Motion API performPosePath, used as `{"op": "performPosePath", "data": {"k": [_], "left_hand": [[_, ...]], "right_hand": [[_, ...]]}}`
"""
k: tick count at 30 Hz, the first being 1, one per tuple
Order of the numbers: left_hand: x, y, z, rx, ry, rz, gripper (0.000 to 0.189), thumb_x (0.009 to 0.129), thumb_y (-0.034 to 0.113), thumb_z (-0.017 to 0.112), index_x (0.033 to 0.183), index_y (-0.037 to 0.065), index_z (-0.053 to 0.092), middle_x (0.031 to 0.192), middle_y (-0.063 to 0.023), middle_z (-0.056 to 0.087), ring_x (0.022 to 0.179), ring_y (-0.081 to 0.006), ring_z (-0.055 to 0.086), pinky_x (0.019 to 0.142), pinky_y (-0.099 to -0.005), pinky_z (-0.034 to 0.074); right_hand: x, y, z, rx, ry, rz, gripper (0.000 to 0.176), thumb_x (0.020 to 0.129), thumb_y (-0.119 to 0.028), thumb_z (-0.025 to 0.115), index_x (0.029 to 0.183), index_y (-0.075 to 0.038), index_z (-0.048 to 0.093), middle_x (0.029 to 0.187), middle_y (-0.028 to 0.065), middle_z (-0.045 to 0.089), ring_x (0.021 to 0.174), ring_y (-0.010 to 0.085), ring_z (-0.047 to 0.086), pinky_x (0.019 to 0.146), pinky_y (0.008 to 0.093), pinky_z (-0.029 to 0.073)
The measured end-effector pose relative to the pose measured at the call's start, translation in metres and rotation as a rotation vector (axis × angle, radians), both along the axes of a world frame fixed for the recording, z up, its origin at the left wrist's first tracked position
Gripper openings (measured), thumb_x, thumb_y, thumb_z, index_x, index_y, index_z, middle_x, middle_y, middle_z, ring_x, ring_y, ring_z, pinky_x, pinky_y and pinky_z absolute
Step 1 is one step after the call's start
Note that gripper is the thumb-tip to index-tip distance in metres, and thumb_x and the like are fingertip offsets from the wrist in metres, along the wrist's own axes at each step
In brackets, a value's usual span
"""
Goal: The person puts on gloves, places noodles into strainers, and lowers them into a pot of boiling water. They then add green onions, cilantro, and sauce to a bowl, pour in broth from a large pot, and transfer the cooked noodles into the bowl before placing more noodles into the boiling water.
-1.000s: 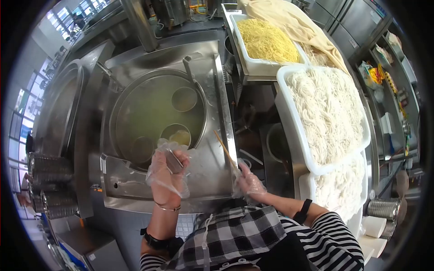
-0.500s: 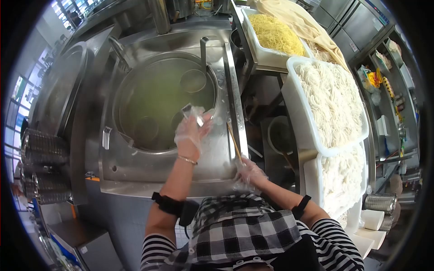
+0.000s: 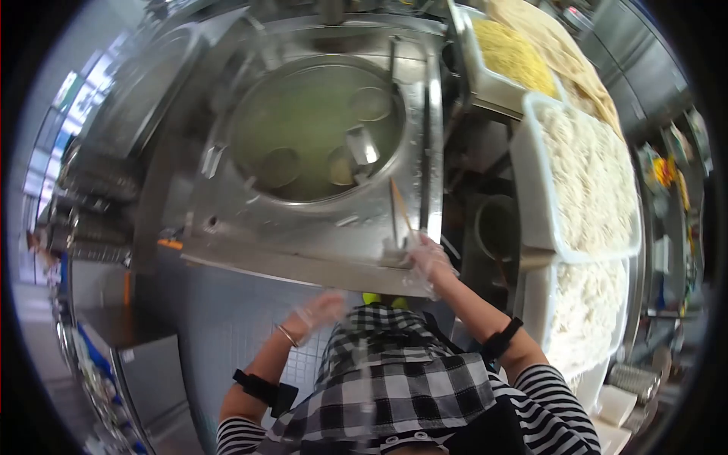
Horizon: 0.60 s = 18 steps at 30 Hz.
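Note:
My right hand point(image 3: 431, 262), in a clear plastic glove, is closed round long wooden chopsticks point(image 3: 402, 203) at the steel counter's right front. Their tips point toward the pot's rim. My left hand point(image 3: 321, 309), also gloved, is in front of my apron, away from the counter; motion smears its fingers. In the large round pot point(image 3: 262, 83) of cloudy greenish liquid sit several noodle strainers. One strainer point(image 3: 340, 167) near the front right has a broad shiny handle point(image 3: 362, 145) over the rim. Another strainer point(image 3: 280, 167) sits front left, and a third strainer point(image 3: 370, 105) at the back right.
White tubs of pale noodles point(image 3: 591, 182) stand at the right, with a tub of yellow noodles point(image 3: 516, 61) behind them. A dark pot point(image 3: 497, 227) is below, between counter and tubs. Stacked metal containers point(image 3: 98, 205) stand at the left.
My left hand has let go of the strainer handle over the pot and drawn back to my waist. My right hand still holds the chopsticks. The view has shifted.

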<state>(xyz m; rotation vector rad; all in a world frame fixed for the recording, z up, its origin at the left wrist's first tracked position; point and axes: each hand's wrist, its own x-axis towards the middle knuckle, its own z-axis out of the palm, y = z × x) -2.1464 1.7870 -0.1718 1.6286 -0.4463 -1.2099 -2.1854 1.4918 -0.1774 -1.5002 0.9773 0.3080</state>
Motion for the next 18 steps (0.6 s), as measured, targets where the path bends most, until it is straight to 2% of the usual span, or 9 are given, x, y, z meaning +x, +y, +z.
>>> {"op": "performPosePath", "data": {"k": [3, 6, 7, 8, 10, 12, 14, 16, 18], "left_hand": [[-0.073, 0.078, -0.096, 0.413, -0.548, -0.227, 0.047, 0.079, 0.034, 0.054, 0.111, 0.001, 0.046, 0.101, -0.015, 0.055, 0.092, -0.0295, 0.052, 0.081, -0.0363, 0.041], [-0.132, 0.121, -0.141, 0.439, 0.007, -0.038, 0.065, 0.077, 0.049, 0.047, 0.116, -0.003, 0.043, 0.111, -0.0191, 0.05, 0.103, -0.0283, 0.047, 0.089, -0.033, 0.035], [-0.126, 0.1, -0.071, 0.531, 0.296, 0.348, 0.062, 0.079, 0.048, 0.044, 0.116, -0.002, 0.044, 0.11, -0.0169, 0.051, 0.102, -0.0272, 0.047, 0.089, -0.0329, 0.034], [-0.156, 0.126, -0.161, 0.327, 0.467, 0.478, 0.062, 0.079, 0.049, 0.041, 0.115, -0.002, 0.044, 0.112, -0.0177, 0.049, 0.103, -0.0278, 0.047, 0.09, -0.0327, 0.032], [-0.185, 0.163, -0.241, 0.373, -0.167, 0.331, 0.044, 0.078, 0.038, 0.045, 0.105, 0.004, 0.051, 0.099, -0.0166, 0.054, 0.09, -0.026, 0.05, 0.082, -0.0307, 0.037], [-0.169, 0.186, -0.224, 0.453, -0.003, 0.372, 0.052, 0.078, 0.044, 0.041, 0.11, 0.003, 0.048, 0.107, -0.019, 0.05, 0.099, -0.0294, 0.046, 0.086, -0.0324, 0.035], [-0.154, 0.204, -0.192, 0.512, 0.184, 0.398, 0.06, 0.078, 0.049, 0.038, 0.114, 0.002, 0.045, 0.115, -0.0214, 0.046, 0.108, -0.0329, 0.043, 0.09, -0.0341, 0.033], [-0.137, 0.232, -0.169, 0.577, 0.111, 0.538, 0.057, 0.079, 0.048, 0.037, 0.111, 0.003, 0.048, 0.114, -0.0221, 0.046, 0.109, -0.0342, 0.042, 0.089, -0.0355, 0.034], [-0.128, 0.253, -0.157, 0.556, 0.142, 0.555, 0.057, 0.078, 0.048, 0.04, 0.109, 0.001, 0.05, 0.111, -0.0231, 0.048, 0.107, -0.0342, 0.044, 0.088, -0.0359, 0.034]], "right_hand": [[-0.014, 0.002, -0.032, -0.178, -0.07, 0.021, 0.058, 0.068, -0.009, 0.053, 0.123, -0.007, 0.037, 0.075, 0.0064, 0.053, 0.06, 0.0139, 0.049, 0.054, 0.0263, 0.04], [-0.014, 0.031, 0.02, 0.0, -0.109, -0.098, 0.043, 0.066, -0.004, 0.053, 0.108, -0.006, 0.051, 0.063, 0.002, 0.049, 0.049, 0.0093, 0.044, 0.044, 0.0236, 0.037], [-0.012, 0.04, 0.029, -0.001, -0.08, -0.119, 0.039, 0.066, -0.003, 0.052, 0.104, -0.006, 0.052, 0.062, 0.0021, 0.048, 0.048, 0.0091, 0.043, 0.043, 0.0235, 0.037], [-0.012, 0.048, 0.034, -0.005, -0.045, -0.141, 0.035, 0.066, -0.003, 0.051, 0.1, -0.007, 0.053, 0.061, 0.0022, 0.047, 0.048, 0.009, 0.043, 0.042, 0.0235, 0.037], [-0.013, 0.068, 0.039, 0.068, -0.061, -0.239, 0.025, 0.066, -0.005, 0.05, 0.091, -0.007, 0.055, 0.059, 0.0021, 0.045, 0.046, 0.0104, 0.042, 0.039, 0.0246, 0.037], [-0.009, 0.085, 0.019, -0.038, -0.079, -0.316, 0.011, 0.069, -0.008, 0.05, 0.08, -0.007, 0.054, 0.056, 0.0018, 0.043, 0.043, 0.0117, 0.041, 0.037, 0.0259, 0.037], [-0.035, 0.023, -0.093, -0.368, -0.367, 0.297, 0.004, 0.075, -0.011, 0.053, 0.077, -0.008, 0.054, 0.056, 0.0041, 0.043, 0.046, 0.0159, 0.044, 0.04, 0.0337, 0.044], [-0.005, 0.119, -0.002, -0.047, 0.015, -0.292, 0.017, 0.08, -0.02, 0.049, 0.069, -0.007, 0.054, 0.052, 0.0026, 0.04, 0.042, 0.0142, 0.04, 0.041, 0.0319, 0.043], [0.002, 0.161, 0.023, -0.019, 0.051, -0.252, 0.021, 0.079, -0.023, 0.047, 0.065, -0.008, 0.05, 0.05, 0.0016, 0.038, 0.038, 0.0133, 0.037, 0.038, 0.0303, 0.04]]}}
